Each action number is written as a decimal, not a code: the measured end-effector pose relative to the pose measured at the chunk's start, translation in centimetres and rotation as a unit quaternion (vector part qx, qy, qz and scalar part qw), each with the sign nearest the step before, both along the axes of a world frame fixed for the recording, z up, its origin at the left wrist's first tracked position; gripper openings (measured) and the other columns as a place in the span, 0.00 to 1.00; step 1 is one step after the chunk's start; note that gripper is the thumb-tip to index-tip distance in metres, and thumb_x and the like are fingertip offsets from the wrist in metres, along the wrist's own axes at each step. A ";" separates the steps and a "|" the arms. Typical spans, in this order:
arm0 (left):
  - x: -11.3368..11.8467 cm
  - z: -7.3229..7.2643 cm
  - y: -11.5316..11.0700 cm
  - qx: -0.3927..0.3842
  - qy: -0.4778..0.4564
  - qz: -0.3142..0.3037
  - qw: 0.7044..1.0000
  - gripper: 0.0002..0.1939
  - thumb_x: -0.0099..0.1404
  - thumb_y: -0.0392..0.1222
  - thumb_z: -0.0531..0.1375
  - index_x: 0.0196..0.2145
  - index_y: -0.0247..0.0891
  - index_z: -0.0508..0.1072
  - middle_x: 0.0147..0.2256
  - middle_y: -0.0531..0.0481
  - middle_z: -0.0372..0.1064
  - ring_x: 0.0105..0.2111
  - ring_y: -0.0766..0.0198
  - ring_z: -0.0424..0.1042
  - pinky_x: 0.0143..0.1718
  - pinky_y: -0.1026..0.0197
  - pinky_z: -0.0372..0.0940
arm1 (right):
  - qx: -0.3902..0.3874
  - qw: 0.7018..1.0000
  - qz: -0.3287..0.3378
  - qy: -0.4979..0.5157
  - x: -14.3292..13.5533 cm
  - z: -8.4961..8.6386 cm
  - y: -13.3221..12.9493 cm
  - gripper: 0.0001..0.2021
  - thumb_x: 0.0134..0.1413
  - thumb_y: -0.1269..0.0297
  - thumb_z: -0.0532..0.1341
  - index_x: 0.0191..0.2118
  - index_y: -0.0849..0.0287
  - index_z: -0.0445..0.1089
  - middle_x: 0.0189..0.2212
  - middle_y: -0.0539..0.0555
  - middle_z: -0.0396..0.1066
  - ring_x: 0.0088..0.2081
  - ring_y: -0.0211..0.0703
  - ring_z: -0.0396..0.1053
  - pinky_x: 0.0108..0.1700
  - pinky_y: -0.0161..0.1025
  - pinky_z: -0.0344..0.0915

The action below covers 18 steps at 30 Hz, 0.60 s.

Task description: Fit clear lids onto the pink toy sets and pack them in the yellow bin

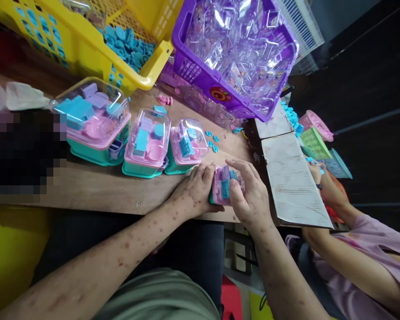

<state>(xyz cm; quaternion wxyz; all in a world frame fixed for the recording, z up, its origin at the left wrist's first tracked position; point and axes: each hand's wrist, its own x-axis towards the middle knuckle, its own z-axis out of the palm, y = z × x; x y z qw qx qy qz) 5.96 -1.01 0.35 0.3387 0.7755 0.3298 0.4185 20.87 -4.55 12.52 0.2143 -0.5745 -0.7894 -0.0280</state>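
Observation:
A small toy play box point(225, 188) with a pink top, purple and blue moulded pieces and a teal base rests at the table's front edge. My left hand point(196, 190) is wrapped round its left side and steadies it. Over its right side curves my right hand point(251, 192), thumb and forefinger pressing on the top; its other fingers are partly hidden. Clear plastic with a print shows beneath that hand. To the left stand three similar boxes under clear lids: a small one point(186, 146), a middle one point(147, 146) and a larger one point(95, 129).
Behind stand a yellow basket point(86, 42) of blue parts and a purple basket point(216, 95) of clear lids. Small blue discs point(212, 138) and pink pieces point(165, 99) lie on the table. At right are cardboard point(295, 178) and a co-worker's arm point(336, 200).

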 end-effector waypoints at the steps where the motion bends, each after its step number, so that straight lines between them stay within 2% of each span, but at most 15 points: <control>1: 0.2 -0.1 0.1 0.002 -0.003 0.000 1.000 0.67 0.50 0.50 0.86 0.72 0.41 0.47 0.68 0.28 0.62 0.70 0.29 0.66 0.72 0.30 0.65 | 0.002 1.000 -0.005 0.002 0.1 -0.3 -0.1 0.20 0.70 0.64 0.56 0.62 0.55 0.74 0.59 0.62 0.79 0.62 0.59 0.78 0.64 0.57 0.76; 4: 0.4 0.5 -0.2 -0.012 0.007 0.000 1.000 0.67 0.49 0.49 0.86 0.72 0.37 0.49 0.69 0.25 0.62 0.73 0.30 0.64 0.75 0.30 0.62 | 0.004 1.000 -0.005 0.009 0.2 -0.7 -0.3 0.21 0.73 0.62 0.54 0.64 0.56 0.73 0.63 0.63 0.78 0.70 0.61 0.73 0.70 0.60 0.72; 7: -0.9 3.0 -2.0 -0.052 0.077 0.006 0.996 0.67 0.47 0.48 0.87 0.72 0.34 0.54 0.71 0.22 0.62 0.74 0.29 0.63 0.75 0.31 0.63 | -0.017 1.000 0.018 0.011 0.8 -0.4 0.0 0.21 0.75 0.57 0.57 0.67 0.54 0.74 0.65 0.63 0.77 0.72 0.64 0.71 0.71 0.62 0.71; 9: -3.2 5.7 -3.8 -0.060 0.124 0.018 0.990 0.53 0.54 0.51 0.84 0.67 0.34 0.64 0.67 0.26 0.69 0.70 0.30 0.70 0.68 0.35 0.72 | -0.037 0.998 0.051 -0.007 2.0 0.1 0.4 0.24 0.74 0.51 0.62 0.69 0.50 0.74 0.71 0.62 0.72 0.74 0.66 0.68 0.72 0.64 0.71; 11: -6.6 8.8 -5.4 -0.009 0.116 0.056 0.992 0.28 0.70 0.55 0.74 0.58 0.40 0.72 0.57 0.37 0.78 0.60 0.40 0.79 0.61 0.41 0.78 | -0.044 0.995 0.079 -0.038 3.9 0.5 0.9 0.28 0.70 0.45 0.66 0.71 0.44 0.74 0.77 0.61 0.63 0.75 0.71 0.66 0.71 0.68 0.71; 12: -8.5 10.3 -5.8 0.038 0.095 0.105 0.989 0.19 0.75 0.55 0.69 0.55 0.42 0.73 0.54 0.40 0.79 0.57 0.44 0.80 0.61 0.43 0.78 | -0.050 0.994 0.088 -0.049 5.0 0.6 1.1 0.30 0.68 0.44 0.67 0.72 0.42 0.73 0.78 0.60 0.61 0.75 0.73 0.65 0.69 0.70 0.72; 13: -10.6 11.6 -5.9 0.094 0.073 0.174 0.978 0.15 0.79 0.52 0.64 0.56 0.42 0.73 0.54 0.41 0.79 0.58 0.46 0.79 0.63 0.43 0.76 | -0.057 0.993 0.092 -0.055 6.1 0.6 1.2 0.33 0.66 0.44 0.68 0.74 0.41 0.71 0.78 0.61 0.60 0.75 0.75 0.65 0.68 0.71 0.73; 15: -14.5 13.0 -5.1 0.174 0.067 0.334 0.924 0.18 0.79 0.47 0.61 0.62 0.40 0.68 0.58 0.37 0.75 0.62 0.44 0.74 0.69 0.38 0.70 | -0.079 0.993 0.077 -0.050 7.9 0.3 1.0 0.42 0.64 0.43 0.69 0.80 0.42 0.63 0.77 0.63 0.61 0.74 0.75 0.66 0.65 0.67 0.77; 17: -17.6 12.6 -3.3 0.167 0.122 0.453 0.867 0.30 0.75 0.48 0.66 0.68 0.36 0.64 0.64 0.30 0.69 0.66 0.36 0.68 0.71 0.31 0.65 | -0.077 0.996 0.022 -0.027 9.0 -0.4 0.3 0.50 0.61 0.42 0.70 0.83 0.49 0.55 0.74 0.69 0.66 0.72 0.75 0.69 0.62 0.61 0.79; 18: -18.6 11.8 -2.4 0.131 0.163 0.474 0.856 0.35 0.73 0.49 0.69 0.70 0.35 0.63 0.64 0.28 0.67 0.67 0.34 0.68 0.70 0.30 0.65 | -0.064 0.998 -0.013 -0.011 9.2 -1.0 -0.1 0.52 0.59 0.41 0.71 0.83 0.53 0.56 0.70 0.72 0.70 0.68 0.75 0.74 0.59 0.59 0.80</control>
